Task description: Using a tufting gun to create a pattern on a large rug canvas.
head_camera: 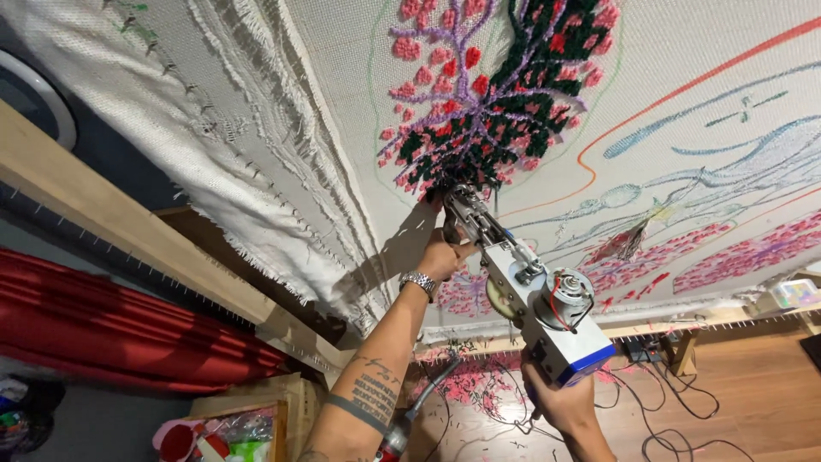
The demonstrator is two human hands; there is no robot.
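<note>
A tufting gun, grey metal with a blue base and an exposed motor, is pressed nose-first into a stretched white backing cloth. My left hand, with a metal watch on its wrist, grips the gun's front handle just below the cloth. My right hand holds the rear grip under the blue base. The gun's tip meets a tufted patch of pink, purple, red and dark green yarn. Drawn outlines and more pink tufted areas spread across the cloth to the right.
A wooden frame beam with a row of nails holds the cloth's frayed edge. Red fabric lies at left. Cables and pink yarn scraps litter the wood floor. A small box sits on the frame at right.
</note>
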